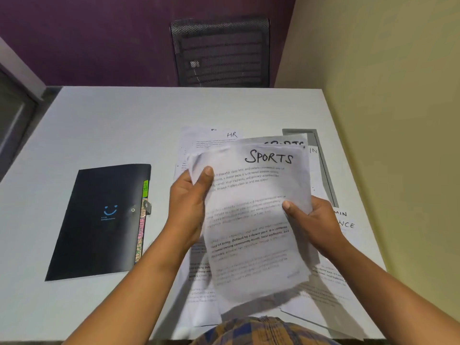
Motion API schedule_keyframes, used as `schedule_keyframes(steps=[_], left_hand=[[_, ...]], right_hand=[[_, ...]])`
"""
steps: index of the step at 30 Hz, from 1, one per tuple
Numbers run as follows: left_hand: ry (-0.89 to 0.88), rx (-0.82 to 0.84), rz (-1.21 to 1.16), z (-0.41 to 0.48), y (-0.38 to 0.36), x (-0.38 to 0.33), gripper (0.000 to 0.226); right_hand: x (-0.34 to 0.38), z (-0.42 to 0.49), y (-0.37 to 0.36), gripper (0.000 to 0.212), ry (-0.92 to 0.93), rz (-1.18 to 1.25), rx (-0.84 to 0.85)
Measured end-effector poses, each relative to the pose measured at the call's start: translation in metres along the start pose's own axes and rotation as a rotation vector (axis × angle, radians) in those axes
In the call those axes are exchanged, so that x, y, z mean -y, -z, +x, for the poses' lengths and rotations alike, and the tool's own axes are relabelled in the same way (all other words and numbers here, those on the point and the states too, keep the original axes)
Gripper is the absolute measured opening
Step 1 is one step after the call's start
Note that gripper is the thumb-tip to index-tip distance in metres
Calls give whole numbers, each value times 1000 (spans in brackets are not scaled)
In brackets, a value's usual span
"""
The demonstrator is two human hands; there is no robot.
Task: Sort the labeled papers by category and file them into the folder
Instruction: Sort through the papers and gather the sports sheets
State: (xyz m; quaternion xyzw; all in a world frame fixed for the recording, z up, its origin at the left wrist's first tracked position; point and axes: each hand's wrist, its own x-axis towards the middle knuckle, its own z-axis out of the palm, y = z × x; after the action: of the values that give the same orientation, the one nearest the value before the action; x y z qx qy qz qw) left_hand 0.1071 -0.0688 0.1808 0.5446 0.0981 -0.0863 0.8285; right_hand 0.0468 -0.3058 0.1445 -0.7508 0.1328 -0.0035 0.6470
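Both hands hold a sheaf up over the table. The left hand pinches its left edge, thumb on top, and the right hand grips the right edge. The top sheet reads "SPORTS" in marker; the one behind seems to say the same, half hidden. Loose papers lie beneath, one marked "HR", others showing "MIN" and "NCE". The black folder, printed with a blue smiley, lies closed to the left, apart.
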Motion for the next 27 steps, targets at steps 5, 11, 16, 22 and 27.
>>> schedule_keyframes(steps=[5, 11, 16, 22, 27], left_hand=[[154, 115, 283, -22, 12, 32, 26], [-42, -19, 249, -38, 11, 40, 16], [-276, 37, 507, -38, 17, 35, 29], [-172, 11, 517, -31, 31, 56, 28], [-153, 12, 515, -31, 39, 61, 28]], right_hand=[[-1, -3, -15, 17, -178, 385, -97], [-14, -13, -16, 7, -188, 75, -58], [-13, -18, -20, 20, -73, -40, -119], [-38, -16, -34, 27, -103, -84, -40], [-44, -16, -39, 34, -136, -50, -44]])
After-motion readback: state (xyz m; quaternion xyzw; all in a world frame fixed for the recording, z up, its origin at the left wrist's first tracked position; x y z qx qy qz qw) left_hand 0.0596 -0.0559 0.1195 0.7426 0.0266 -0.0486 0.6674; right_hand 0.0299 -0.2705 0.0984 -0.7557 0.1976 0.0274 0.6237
